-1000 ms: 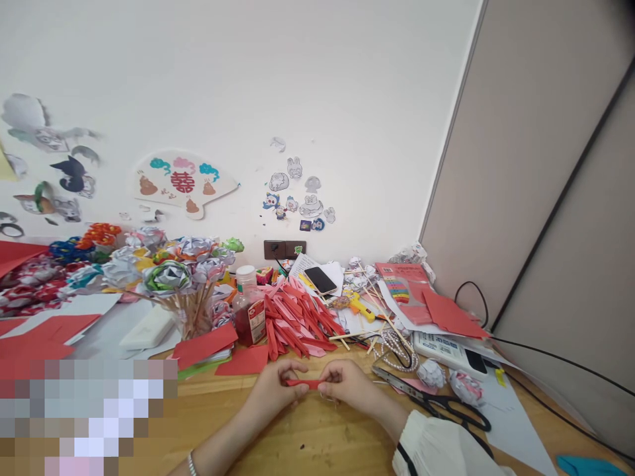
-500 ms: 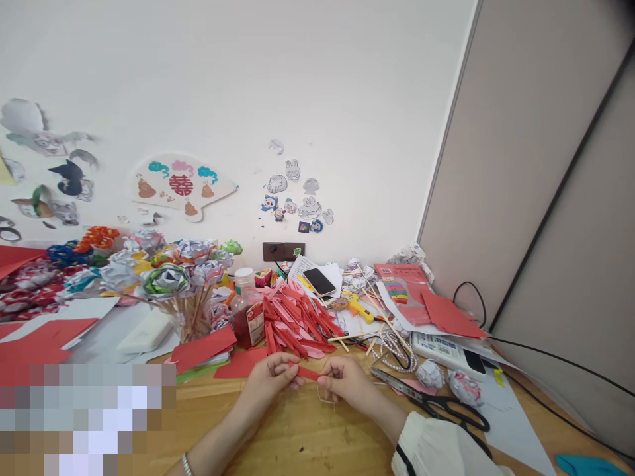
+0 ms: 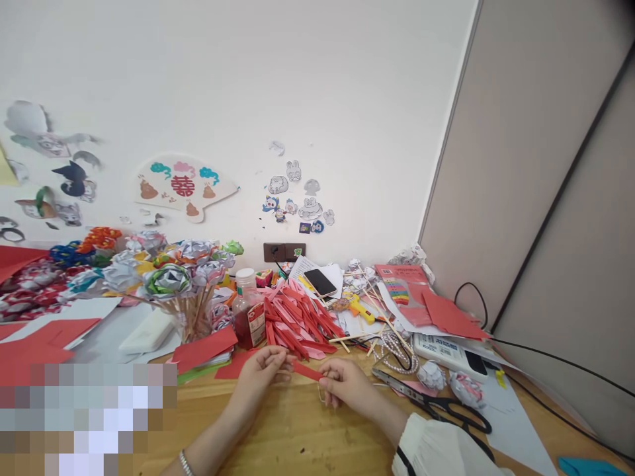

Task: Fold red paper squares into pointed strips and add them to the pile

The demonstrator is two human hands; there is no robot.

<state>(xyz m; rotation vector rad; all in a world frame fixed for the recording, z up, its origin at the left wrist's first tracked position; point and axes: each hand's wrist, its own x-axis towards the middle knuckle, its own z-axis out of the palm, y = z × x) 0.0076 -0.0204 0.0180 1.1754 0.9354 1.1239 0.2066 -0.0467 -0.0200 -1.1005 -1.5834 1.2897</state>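
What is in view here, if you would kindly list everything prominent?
Narrow paper strip: 1, red, front centre
Folded paper strips: many, red and pink, central heap
Tall labelled bottle: 1, clear, left of heap
Crumpled paper flowers: many, multicoloured, left
Flat paper sheets: several, red and white, both sides
Flat phone: 1, black, behind heap
Plastic glue gun: 1, yellow, right of heap
Metal scissors: 1 pair, black handles, right
Bead strands: count unclear, white, behind scissors
Crumpled paper balls: several, mostly white, right
Fan-shaped cutout: 1, white, wall
Cartoon cutouts: many, mixed, wall
Double socket: 1, dark, wall
Wooden table: 1, brown, front
Left hand: 1, by strip's left end
Right hand: 1, pinching strip's right end
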